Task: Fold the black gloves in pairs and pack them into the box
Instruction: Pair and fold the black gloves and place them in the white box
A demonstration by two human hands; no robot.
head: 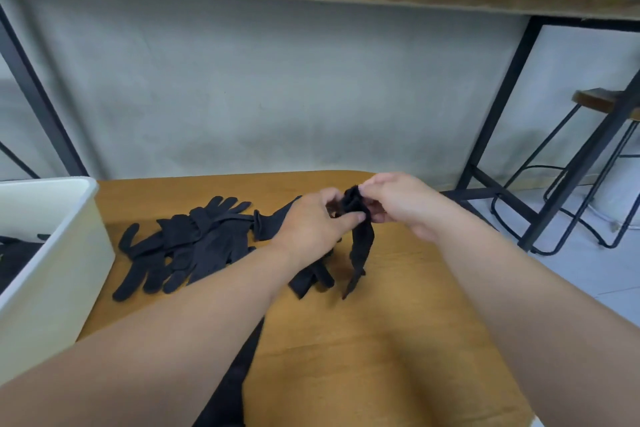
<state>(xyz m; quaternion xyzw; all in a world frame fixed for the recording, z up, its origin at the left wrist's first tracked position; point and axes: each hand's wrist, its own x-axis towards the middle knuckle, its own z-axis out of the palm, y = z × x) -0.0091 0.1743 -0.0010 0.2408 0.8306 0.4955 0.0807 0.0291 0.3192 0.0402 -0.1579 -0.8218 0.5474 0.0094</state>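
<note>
- The left hand and the right hand meet over the far part of the orange-brown wooden tabletop, at about 12 o'clock from the viewer.
- Both hands pinch the bunched cuff end of a pair of black knitted fabric gloves: the left thumb presses across it, and the right fingertips close on its top. The glove fingers hang down, their tips reaching the wood.
- A loose pile of black knitted gloves lies flat on the tabletop at about 10 o'clock, left of the held pair, partly hidden behind the left wrist.
- The cream-white plastic box stands at 9 o'clock at the table's left edge; dark fabric shows inside it, near the frame's edge.
- No brand, label or writing can be read on any item.
- A black metal-legged stool with a brown seat stands at 2 o'clock on the floor.
</note>
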